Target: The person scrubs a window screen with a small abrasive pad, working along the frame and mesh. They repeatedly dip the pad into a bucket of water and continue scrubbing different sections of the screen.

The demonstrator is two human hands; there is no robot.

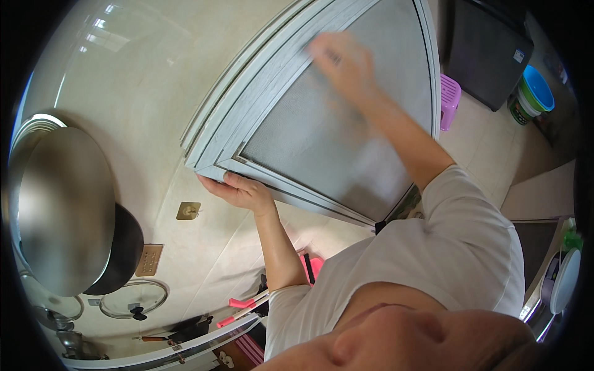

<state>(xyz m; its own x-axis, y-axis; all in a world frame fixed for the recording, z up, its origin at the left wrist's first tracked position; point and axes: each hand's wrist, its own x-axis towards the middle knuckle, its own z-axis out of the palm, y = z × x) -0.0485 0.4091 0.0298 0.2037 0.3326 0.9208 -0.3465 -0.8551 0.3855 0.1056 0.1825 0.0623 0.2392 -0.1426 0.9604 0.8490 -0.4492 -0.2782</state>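
A pale grey frame (pixel 260 88) with a grey, finely textured panel (pixel 297 134) fills the upper middle of the head view; whether it is a door or a window cannot be told. My left hand (pixel 239 190) holds the frame's lower left corner, its thumb at the edge and its fingers along the outside. My right hand (pixel 343 67) is over the border between panel and frame, fingers curled and motion-blurred. Whether it holds anything or touches the surface cannot be told. Both forearms are bare below white sleeves.
Glass lids (pixel 134 299), a dark pan (pixel 126 250) and a large metal lid or pan (pixel 67 208) are at the left by a tiled wall with a hook (pixel 188 211) and socket plate (pixel 149 260). A purple stool (pixel 449 99), dark appliance (pixel 487 51) and blue basin (pixel 538 88) stand right.
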